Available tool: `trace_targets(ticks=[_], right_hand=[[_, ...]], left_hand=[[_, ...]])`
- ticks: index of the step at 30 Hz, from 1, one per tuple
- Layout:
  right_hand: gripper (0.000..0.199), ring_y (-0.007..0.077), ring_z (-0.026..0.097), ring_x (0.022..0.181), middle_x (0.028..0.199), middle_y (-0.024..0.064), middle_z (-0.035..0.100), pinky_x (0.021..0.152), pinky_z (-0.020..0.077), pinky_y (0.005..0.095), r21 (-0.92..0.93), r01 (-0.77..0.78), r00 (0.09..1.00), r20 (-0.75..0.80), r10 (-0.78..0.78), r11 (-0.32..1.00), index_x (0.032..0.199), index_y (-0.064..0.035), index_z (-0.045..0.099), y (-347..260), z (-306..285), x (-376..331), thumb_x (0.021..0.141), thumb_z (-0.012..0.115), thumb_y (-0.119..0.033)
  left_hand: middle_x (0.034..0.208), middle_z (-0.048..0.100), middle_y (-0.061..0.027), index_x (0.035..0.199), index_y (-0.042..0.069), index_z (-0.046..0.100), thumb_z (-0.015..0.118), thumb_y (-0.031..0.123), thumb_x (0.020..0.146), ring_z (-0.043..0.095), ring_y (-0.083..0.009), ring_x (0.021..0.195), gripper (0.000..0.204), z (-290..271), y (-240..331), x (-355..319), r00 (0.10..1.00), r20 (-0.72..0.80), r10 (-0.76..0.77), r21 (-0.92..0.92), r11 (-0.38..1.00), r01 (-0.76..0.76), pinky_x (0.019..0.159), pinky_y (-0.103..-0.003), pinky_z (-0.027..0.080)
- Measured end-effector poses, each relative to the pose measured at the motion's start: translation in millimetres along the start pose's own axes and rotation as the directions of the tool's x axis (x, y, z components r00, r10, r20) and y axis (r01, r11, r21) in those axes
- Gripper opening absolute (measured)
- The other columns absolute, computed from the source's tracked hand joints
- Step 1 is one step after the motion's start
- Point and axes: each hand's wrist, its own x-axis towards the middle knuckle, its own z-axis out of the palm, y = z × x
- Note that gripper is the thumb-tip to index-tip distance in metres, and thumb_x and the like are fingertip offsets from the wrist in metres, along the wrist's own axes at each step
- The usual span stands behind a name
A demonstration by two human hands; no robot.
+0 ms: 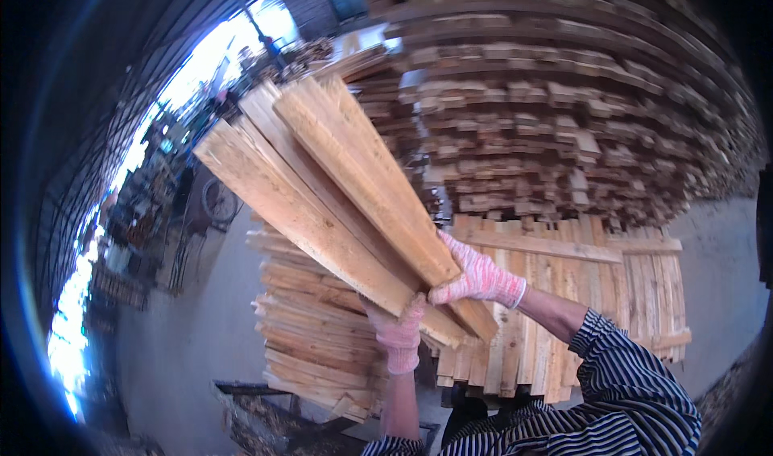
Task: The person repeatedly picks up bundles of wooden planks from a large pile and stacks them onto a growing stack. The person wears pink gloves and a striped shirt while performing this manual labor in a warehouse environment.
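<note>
Several long wooden boards point(362, 174) are held up in front of me, fanned slightly apart, their far ends pointing to the upper left. My left hand point(396, 333), in a pink and white knitted glove, is closed around the lower edge of the left board point(298, 222). Gloved the same way, my right hand point(477, 277) grips the right side of the bundle near its near end. Below the bundle on the left lies a pile of boards point(310, 307). Under my right forearm, boards point(531, 327) lie side by side in a flat layer, with a crosswise board point(539, 245) over them.
A tall stack of wooden boards point(564, 109) fills the back right. Grey floor point(185, 351) shows at the left, and a wheel point(219, 200) stands farther back there. Near my legs is a dark metal frame point(258, 412) with wood scraps around it.
</note>
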Motion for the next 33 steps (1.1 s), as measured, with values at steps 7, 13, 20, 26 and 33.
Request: trace_targets(ticks=[7,13,20,26,33], right_hand=[[0.127,0.0233,0.048,0.137,0.146,0.0152,0.052,0.115,0.0387,0.0382,-0.023,0.132,0.972,-0.192,-0.134,0.991,0.158,-0.0041,0.029,-12,-83,-82,0.060,0.099,-0.045],[0.127,0.0260,0.052,0.134,0.144,0.0173,0.055,0.114,0.0405,0.0381,-0.251,-0.066,0.897,-0.439,-0.053,0.966,0.157,-0.0037,0.028,120,-106,-147,0.060,0.097,-0.048],[0.115,0.0364,0.049,0.137,0.146,0.0252,0.051,0.114,0.0395,0.0433,0.106,-0.242,0.775,-0.577,0.258,0.964,0.157,-0.0057,0.036,41,-117,-208,0.070,0.087,-0.061],[0.103,0.0456,0.059,0.120,0.134,0.0308,0.056,0.100,0.0489,0.0490,0.010,-0.603,0.443,-0.827,0.345,0.798,0.155,-0.0054,0.039,62,-93,-278,0.078,0.080,-0.060],[0.095,0.0444,0.064,0.113,0.127,0.0310,0.061,0.095,0.0536,0.0474,0.012,-0.721,0.394,-0.816,0.424,0.693,0.153,0.0002,0.033,119,-108,-331,0.079,0.079,-0.038]], left_hand=[[0.138,0.056,-0.0142,0.149,-0.004,0.036,0.097,0.031,0.069,0.057,-0.0222,0.122,0.106,61,-20,17,0.769,0.632,-0.096,0.060,0.995,0.076,0.103,-0.038,0.050],[0.137,0.058,-0.0123,0.147,0.000,0.042,0.096,0.021,0.071,0.061,-0.0207,0.119,0.096,145,-64,-26,0.670,0.741,0.036,0.038,0.995,-0.096,0.105,-0.037,0.050],[0.133,0.062,-0.0132,0.143,0.001,0.049,0.075,0.023,0.086,0.064,-0.0269,0.118,0.067,181,-49,-38,0.444,0.850,-0.284,-0.034,0.812,0.583,0.105,-0.042,0.053],[0.137,0.060,-0.0157,0.145,0.000,0.049,0.065,0.030,0.089,0.060,-0.0345,0.124,0.065,218,-148,-140,0.217,0.803,-0.555,0.029,0.400,0.916,0.100,-0.051,0.056],[0.140,0.058,-0.0138,0.149,0.006,0.046,0.069,0.039,0.088,0.060,-0.0345,0.123,0.074,232,-211,-201,0.043,0.810,-0.584,0.168,0.302,0.938,0.096,-0.051,0.057]])
